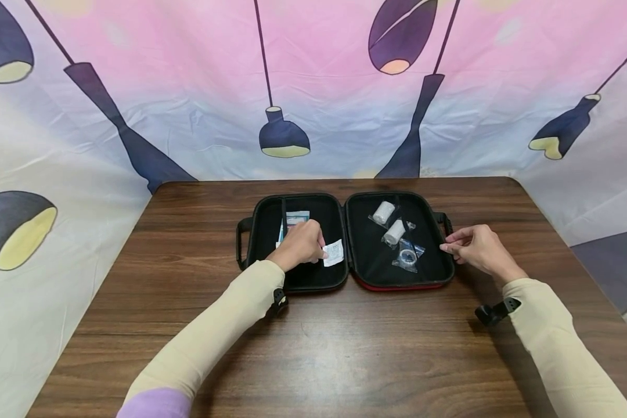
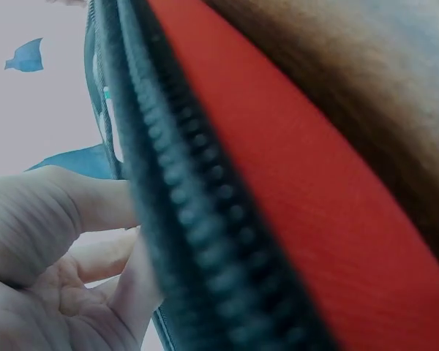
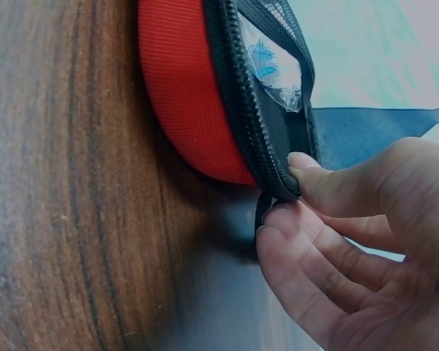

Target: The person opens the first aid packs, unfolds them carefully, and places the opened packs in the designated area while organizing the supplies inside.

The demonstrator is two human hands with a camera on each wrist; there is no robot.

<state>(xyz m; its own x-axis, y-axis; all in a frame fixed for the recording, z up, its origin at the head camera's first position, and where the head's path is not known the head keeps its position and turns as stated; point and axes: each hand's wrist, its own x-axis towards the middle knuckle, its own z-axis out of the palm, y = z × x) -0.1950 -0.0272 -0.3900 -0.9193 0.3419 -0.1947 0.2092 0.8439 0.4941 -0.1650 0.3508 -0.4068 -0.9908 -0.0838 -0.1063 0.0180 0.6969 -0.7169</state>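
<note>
A black-lined zip case with a red outside lies open flat on the table. Over its left half, my left hand pinches the edge of a small white printed packet. The case's rim hides those fingertips in the left wrist view. Pale blue packets sit under a strap behind that hand. My right hand pinches the case's right rim between thumb and fingers, beside the zipper. In the right half lie two wrapped white rolls and a clear bag with a ring-shaped roll.
Black carry handles stick out at both outer ends of the case. The brown wooden table extends in front and to both sides. Behind it hangs a cloth printed with lamps.
</note>
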